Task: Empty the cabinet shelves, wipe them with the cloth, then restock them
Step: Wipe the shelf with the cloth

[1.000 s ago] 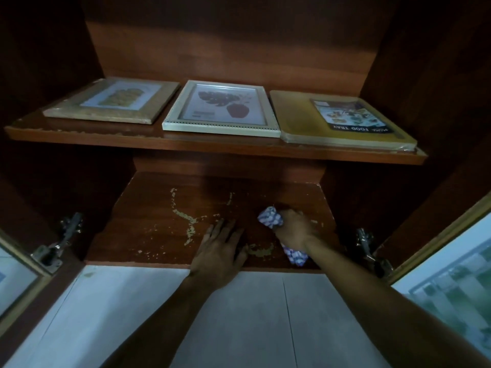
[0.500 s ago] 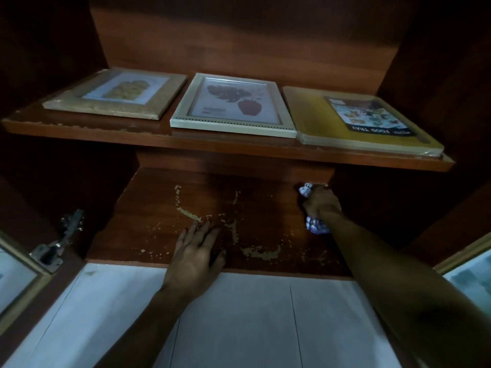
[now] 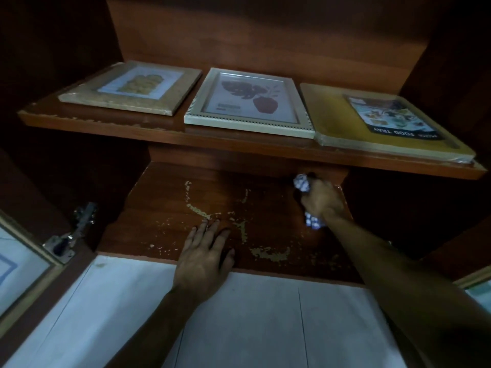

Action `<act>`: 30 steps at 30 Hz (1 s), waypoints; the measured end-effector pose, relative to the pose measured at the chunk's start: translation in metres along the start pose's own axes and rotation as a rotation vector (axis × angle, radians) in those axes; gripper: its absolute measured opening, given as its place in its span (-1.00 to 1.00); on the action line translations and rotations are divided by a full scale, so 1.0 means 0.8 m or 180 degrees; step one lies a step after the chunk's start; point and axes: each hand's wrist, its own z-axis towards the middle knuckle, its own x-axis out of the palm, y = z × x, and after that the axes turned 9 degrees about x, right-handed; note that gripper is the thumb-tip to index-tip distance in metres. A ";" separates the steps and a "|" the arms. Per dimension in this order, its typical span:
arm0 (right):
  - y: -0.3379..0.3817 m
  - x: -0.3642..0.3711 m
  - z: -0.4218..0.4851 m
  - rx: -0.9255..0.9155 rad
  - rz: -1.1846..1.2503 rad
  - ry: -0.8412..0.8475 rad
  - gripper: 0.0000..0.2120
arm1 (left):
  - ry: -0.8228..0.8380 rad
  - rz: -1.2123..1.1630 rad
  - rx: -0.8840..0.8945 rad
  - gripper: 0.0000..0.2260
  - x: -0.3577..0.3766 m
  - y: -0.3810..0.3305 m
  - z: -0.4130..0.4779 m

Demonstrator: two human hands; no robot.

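Right hand (image 3: 322,199) grips a crumpled blue-and-white checked cloth (image 3: 302,182) at the back right of the scuffed brown wooden lower shelf (image 3: 164,208); left hand (image 3: 203,257) rests flat, fingers spread, at its front edge.

On my remote feed, a reddish-brown wooden cabinet (image 3: 252,35) fills the upper frame in dim light, its side walls lost in shadow. Pale grey floor tiles (image 3: 247,325) with thin dark joints span the bottom. At lower left, a metal hinge (image 3: 69,235) carries an open door (image 3: 21,266) with a pale inset panel; a second door (image 3: 475,284) edges in at lower right.
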 end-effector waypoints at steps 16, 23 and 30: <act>0.090 0.078 -0.075 -0.1385 0.0312 0.0749 -0.63 | 0.0122 -0.0036 -0.0060 -0.50 -0.003 -0.003 0.000; 0.088 0.045 -0.006 -0.0664 0.1123 0.0606 -0.60 | 0.0124 -0.0637 -0.0203 -0.40 -0.023 0.011 0.004; 0.081 0.058 0.007 -0.0442 0.0624 0.0677 -0.62 | -0.0183 -0.0499 -0.0545 -0.43 -0.037 0.036 -0.034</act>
